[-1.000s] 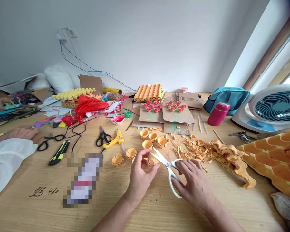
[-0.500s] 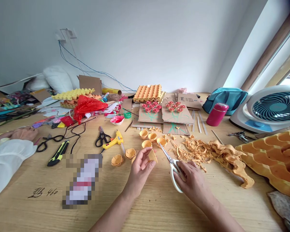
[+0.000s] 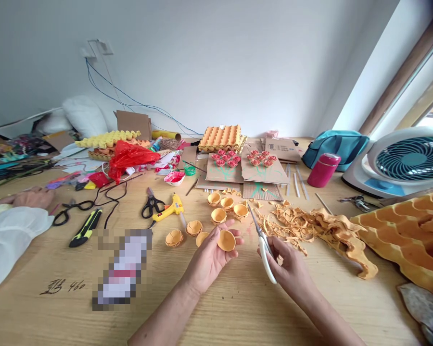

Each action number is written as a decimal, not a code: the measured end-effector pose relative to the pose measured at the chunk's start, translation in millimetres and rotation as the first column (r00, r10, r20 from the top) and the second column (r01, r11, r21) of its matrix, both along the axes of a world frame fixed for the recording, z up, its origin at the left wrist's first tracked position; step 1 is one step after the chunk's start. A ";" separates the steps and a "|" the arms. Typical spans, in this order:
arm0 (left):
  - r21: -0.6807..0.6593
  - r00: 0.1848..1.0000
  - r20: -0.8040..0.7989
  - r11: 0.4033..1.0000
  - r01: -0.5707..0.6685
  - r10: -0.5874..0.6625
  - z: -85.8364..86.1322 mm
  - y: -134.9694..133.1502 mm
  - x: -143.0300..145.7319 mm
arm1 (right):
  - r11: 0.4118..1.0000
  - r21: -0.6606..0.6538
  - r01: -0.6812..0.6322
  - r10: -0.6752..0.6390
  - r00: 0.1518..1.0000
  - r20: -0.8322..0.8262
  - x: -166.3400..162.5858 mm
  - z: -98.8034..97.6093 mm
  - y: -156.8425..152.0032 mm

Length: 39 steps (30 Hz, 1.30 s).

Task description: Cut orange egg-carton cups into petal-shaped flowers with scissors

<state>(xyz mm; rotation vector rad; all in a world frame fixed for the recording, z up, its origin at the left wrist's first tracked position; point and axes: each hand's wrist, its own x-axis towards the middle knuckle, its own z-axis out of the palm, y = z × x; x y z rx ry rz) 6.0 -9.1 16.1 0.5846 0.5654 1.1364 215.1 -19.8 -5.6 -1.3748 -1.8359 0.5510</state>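
- Your left hand point(image 3: 210, 259), palm up, holds an orange cup point(image 3: 226, 240) between thumb and fingers, above the table point(image 3: 234, 312).
- Your right hand point(image 3: 290, 262) is closed around white-handled scissors point(image 3: 263, 247), blades pointing away from you, apart from the cup.
- Layered cups point(image 3: 218, 216) stand beyond your left hand; orange scraps point(image 3: 290, 226) lie beyond your right.

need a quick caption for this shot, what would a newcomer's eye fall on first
Probably the orange cup in the left hand, front and centre, with white scissors in the right hand beside it. Next, the red flowers on cardboard at the back middle, and the bright red bag further left. At far right, the big fan stands out.
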 end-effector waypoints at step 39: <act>0.400 0.731 -0.383 0.815 -0.420 0.564 5.6 26.1 -40.6 | 0.989 -0.069 -0.128 0.136 0.984 0.118 5.7 9.7 1.1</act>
